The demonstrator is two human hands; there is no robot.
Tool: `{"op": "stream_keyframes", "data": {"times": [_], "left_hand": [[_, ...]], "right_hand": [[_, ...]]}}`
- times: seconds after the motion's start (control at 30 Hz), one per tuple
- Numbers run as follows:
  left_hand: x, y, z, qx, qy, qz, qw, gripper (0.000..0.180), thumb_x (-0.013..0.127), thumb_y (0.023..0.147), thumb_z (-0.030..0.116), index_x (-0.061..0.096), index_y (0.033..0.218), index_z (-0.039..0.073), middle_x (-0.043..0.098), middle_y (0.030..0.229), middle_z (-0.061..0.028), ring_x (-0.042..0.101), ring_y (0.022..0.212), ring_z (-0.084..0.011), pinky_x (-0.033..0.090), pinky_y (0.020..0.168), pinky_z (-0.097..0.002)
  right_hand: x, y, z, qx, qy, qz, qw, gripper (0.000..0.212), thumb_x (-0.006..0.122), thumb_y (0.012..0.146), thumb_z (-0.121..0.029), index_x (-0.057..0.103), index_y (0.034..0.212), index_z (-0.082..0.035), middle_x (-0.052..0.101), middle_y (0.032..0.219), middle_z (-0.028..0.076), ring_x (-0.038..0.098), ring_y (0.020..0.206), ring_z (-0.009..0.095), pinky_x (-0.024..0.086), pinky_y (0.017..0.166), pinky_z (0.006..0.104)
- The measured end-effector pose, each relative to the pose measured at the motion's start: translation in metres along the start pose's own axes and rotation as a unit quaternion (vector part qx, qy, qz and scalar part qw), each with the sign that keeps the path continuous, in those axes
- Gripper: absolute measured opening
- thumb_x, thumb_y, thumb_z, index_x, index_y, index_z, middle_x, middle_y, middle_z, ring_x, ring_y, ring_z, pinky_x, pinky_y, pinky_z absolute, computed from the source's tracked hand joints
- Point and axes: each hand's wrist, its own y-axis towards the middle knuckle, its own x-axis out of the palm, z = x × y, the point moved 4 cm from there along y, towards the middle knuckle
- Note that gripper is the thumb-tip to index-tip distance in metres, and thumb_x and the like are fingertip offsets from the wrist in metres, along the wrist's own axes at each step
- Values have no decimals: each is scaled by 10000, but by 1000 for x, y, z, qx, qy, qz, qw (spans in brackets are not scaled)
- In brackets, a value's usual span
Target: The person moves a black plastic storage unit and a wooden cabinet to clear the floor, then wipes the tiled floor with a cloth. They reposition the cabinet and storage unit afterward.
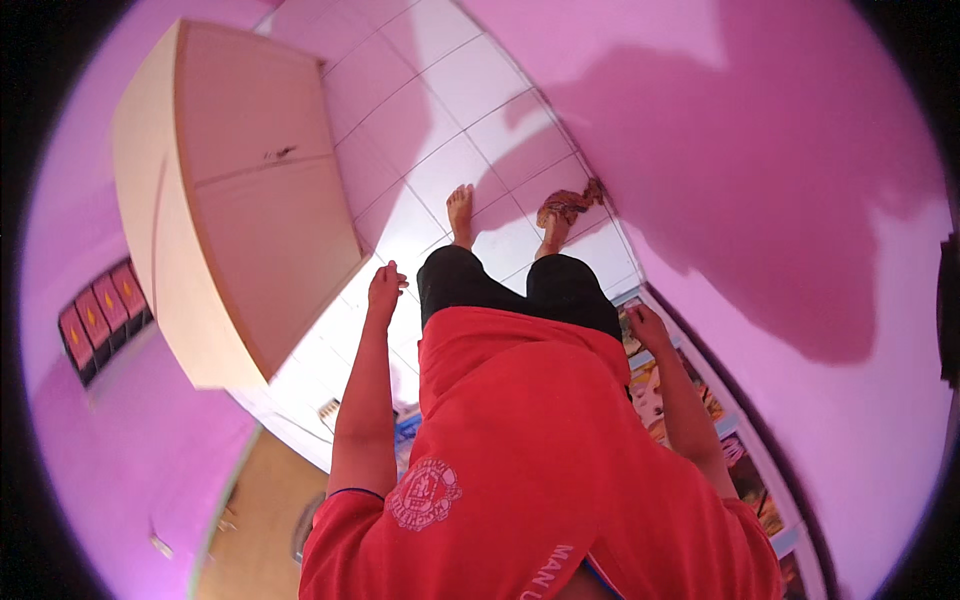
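My left hand (385, 291) hangs beside my left thigh, its fingers loosely bent and a little apart, holding nothing that I can see. On the other side my right hand (648, 326) hangs near my right hip, fingers slightly curled and partly apart, with nothing visible in it. A crumpled brown patterned cloth (577, 202) lies on the tiled floor (440, 130), by the wall. My bare right foot (554, 236) rests on the cloth's near edge, while my left foot (460, 212) stands on the bare tiles.
A tall beige cabinet (260, 200) with two closed doors stands at the left. The pink wall (780, 180) runs along the right, with my shadow on it. Behind my right arm is a rack-like frame with colourful items (735, 450). Dark-framed pink panels (103, 305) hang at the far left.
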Motion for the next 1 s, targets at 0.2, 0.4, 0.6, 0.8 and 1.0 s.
{"op": "stream_keyframes", "data": {"times": [0.2,0.4,0.6,0.8,1.0], "left_hand": [[31,-93,-116,-77,57,28,995,571,412,968,523,559,1079,-17,680,877,-135,671,738,-203,522,608,-319],[59,-146,-180,-101,5,54,993,564,427,974,490,557,1078,-48,682,888,-164,682,733,-223,526,658,-343],[40,-147,-201,-55,-66,64,994,545,387,988,475,528,1116,-35,675,938,-160,680,779,-220,526,645,-336],[6,-155,-282,-73,-145,91,982,524,409,985,464,535,1098,-31,673,910,-149,677,757,-208,530,599,-317],[-17,-147,-375,-219,-259,82,937,493,385,985,495,463,1146,35,672,970,-163,688,753,-257,534,564,-382]], "right_hand": [[-97,75,0,-76,-11,18,997,317,489,964,-297,599,986,-1,590,704,116,598,621,204,513,603,373],[-132,85,-4,1,159,19,987,282,505,960,-275,596,960,-8,579,689,91,581,565,170,489,535,322],[-62,44,-27,-42,-42,-45,997,336,524,955,-327,594,985,0,628,747,111,618,593,169,498,536,322],[-2,-8,-102,-146,-112,-72,980,349,535,952,-329,599,1016,8,632,759,110,615,613,167,507,594,318],[-3,-50,-157,-121,-101,-79,984,339,537,951,-315,594,1012,14,622,760,103,608,626,168,502,612,317]]}}
